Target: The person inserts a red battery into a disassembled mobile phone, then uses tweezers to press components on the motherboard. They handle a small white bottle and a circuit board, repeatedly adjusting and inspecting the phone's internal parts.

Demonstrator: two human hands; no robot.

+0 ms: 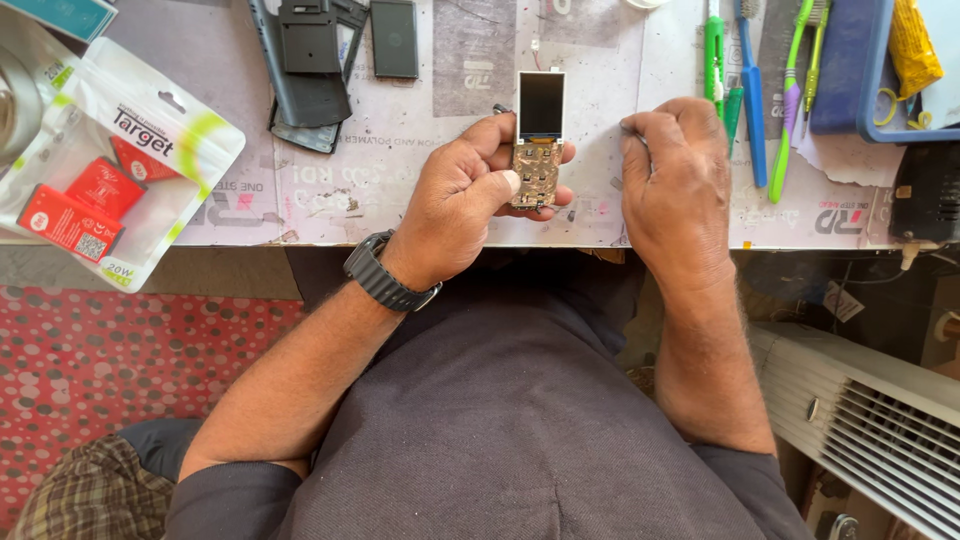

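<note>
Over desk edge, left hand grips bare phone board w/ screen, held upright. Right hand just beside it, fingers curled shut, resting on desk; can't tell if holding anything.

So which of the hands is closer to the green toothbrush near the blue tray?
Right. The right hand rests fisted on the mat just left of the green toothbrush; the left hand is farther left, holding the bare phone board.
</note>
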